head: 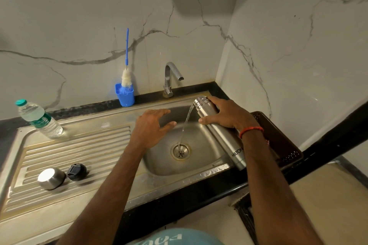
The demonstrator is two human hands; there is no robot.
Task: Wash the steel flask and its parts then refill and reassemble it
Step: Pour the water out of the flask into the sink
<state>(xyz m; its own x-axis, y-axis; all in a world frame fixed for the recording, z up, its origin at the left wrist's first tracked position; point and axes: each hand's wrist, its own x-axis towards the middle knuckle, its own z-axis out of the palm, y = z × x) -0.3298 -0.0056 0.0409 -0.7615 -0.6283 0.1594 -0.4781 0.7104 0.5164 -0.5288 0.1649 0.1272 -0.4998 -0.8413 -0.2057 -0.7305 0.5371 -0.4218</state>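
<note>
Silver steel flask (227, 139) is tilted over the stainless sink basin (159, 162), a thin stream of water (186, 123) pouring from its mouth onto the round drain (180, 151) — the right hand (225, 113) grips it near the neck, fingers curled round the body. The left hand (151, 127) hovers open above the basin, holding nothing — the steel cup lid (50, 178) and round black stopper (76, 171) lie side by side on the ribbed draining board (79, 145).

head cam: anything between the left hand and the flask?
Only a thin water stream, pouring from the steel flask mouth down into the sink drain. The left hand is open beside it, touching neither. Head view shows this.
</note>
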